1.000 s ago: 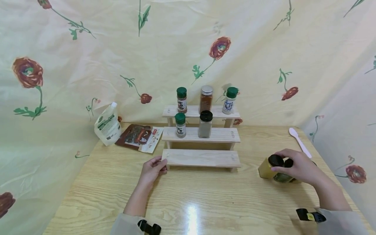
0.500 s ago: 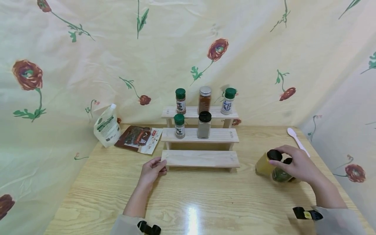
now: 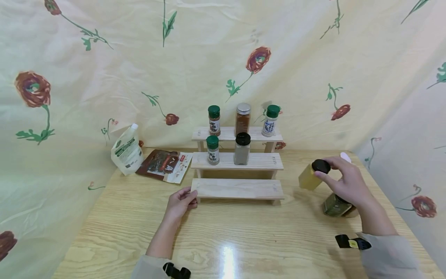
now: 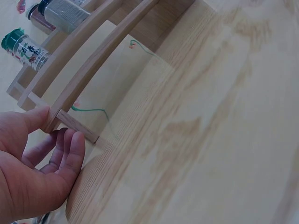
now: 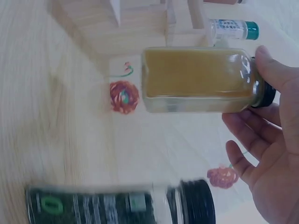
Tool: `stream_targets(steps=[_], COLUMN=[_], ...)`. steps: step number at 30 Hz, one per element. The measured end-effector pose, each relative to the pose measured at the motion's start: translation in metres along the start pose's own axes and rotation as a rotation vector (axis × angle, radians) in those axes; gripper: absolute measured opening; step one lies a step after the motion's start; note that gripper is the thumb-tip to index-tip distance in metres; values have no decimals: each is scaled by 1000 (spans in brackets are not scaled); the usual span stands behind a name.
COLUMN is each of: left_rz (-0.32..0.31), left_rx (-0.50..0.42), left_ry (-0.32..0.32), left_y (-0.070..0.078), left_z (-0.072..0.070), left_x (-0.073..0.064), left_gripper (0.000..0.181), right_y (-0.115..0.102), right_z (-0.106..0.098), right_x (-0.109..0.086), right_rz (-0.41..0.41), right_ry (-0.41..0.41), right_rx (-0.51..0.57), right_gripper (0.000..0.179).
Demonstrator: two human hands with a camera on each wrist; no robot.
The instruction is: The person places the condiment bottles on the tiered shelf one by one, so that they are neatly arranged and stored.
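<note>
My right hand (image 3: 350, 184) pinches the black cap of a square glass spice jar (image 3: 308, 179) of yellow powder. In the right wrist view that jar (image 5: 196, 73) hangs from thumb and fingertips, apart from the rack. Below the hand, a jar with a dark green label (image 3: 334, 205) stands on the table, partly covering another jar. My left hand (image 3: 180, 204) grips the left end of the lowest step of a three-step wooden spice rack (image 3: 238, 188). In the left wrist view, thumb and curled fingers close on the corner of that step (image 4: 58, 109).
Green-capped shaker (image 3: 213, 151) and black-capped jar (image 3: 242, 150) stand on the middle step. The top step bears a silver-capped jar (image 3: 242, 121) between two green-capped shakers. Left lie a brown packet (image 3: 160, 164) and a white spout pouch (image 3: 127, 151). A white spoon (image 3: 345, 157) shows behind the right hand.
My right hand has lifted the jar of yellow powder and moved it up and slightly left, away from the green-labelled jar. The left hand stays at the rack.
</note>
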State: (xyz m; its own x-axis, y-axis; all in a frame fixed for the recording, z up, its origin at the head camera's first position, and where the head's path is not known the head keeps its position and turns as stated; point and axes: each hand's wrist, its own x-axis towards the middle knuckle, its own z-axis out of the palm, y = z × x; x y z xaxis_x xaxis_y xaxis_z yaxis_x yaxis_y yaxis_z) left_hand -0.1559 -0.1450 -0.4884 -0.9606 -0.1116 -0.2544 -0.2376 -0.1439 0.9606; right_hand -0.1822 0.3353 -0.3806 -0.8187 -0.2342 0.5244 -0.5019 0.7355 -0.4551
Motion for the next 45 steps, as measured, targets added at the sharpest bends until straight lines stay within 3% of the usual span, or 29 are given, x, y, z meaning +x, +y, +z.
stream_targets(steps=[4, 32, 38, 45], left_rz=[3, -11, -13, -6], left_rx=[4, -6, -8, -7], left_ry=[5, 4, 15, 15], left_y=[1, 2, 2, 2], left_z=[1, 0, 1, 1], left_x=[1, 0, 2, 1], left_gripper=[48, 46, 40, 41], right_y=[-4, -36, -43, -50], right_z=[5, 19, 29, 40], right_x=[8, 70, 81, 94], right_rz=[23, -93, -109, -107], right_ry=[18, 60, 34, -51], right_rx=[42, 86, 93, 120], right_gripper=[33, 31, 32, 31])
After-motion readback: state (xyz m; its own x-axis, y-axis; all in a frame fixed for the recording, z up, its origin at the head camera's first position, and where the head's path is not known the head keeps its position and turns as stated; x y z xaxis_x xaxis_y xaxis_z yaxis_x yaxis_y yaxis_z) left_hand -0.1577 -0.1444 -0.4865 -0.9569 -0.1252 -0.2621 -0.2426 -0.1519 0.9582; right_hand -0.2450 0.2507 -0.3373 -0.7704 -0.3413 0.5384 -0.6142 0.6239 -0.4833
